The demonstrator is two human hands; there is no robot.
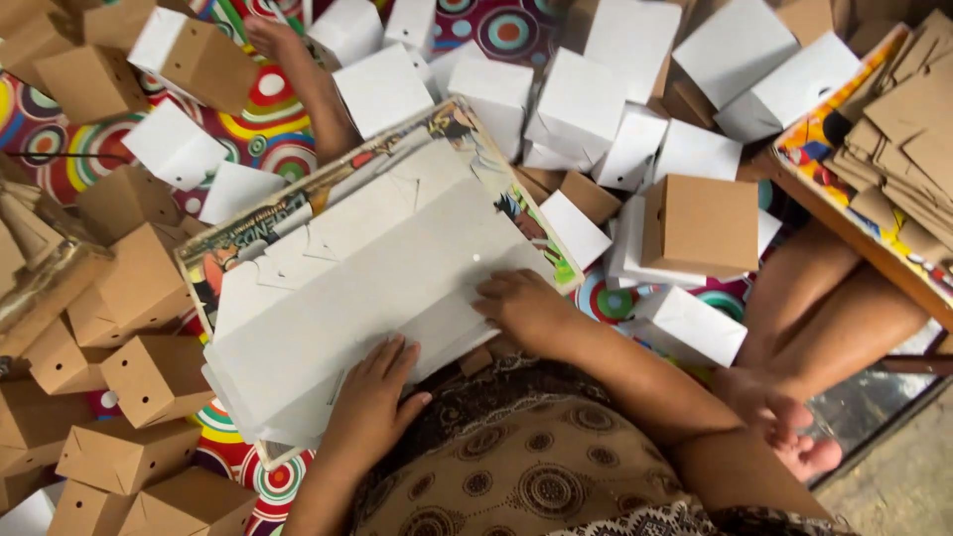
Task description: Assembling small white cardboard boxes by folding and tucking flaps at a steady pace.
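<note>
A stack of flat white die-cut cardboard sheets (pixel 367 288) lies on a printed board (pixel 298 208) across my lap. My left hand (pixel 372 397) rests flat on the near edge of the top sheet, fingers spread. My right hand (pixel 521 308) presses on the sheet's right near corner, fingers curled over the edge. Neither hand grips anything clear of the stack.
Folded brown boxes (pixel 149 377) pile at the left, and white and brown boxes (pixel 581 99) crowd the far side on a colourful circle-patterned mat. One brown box (pixel 700 223) sits to the right. Another person's legs (pixel 824 308) and a board with flat brown cutouts (pixel 908 139) are at right.
</note>
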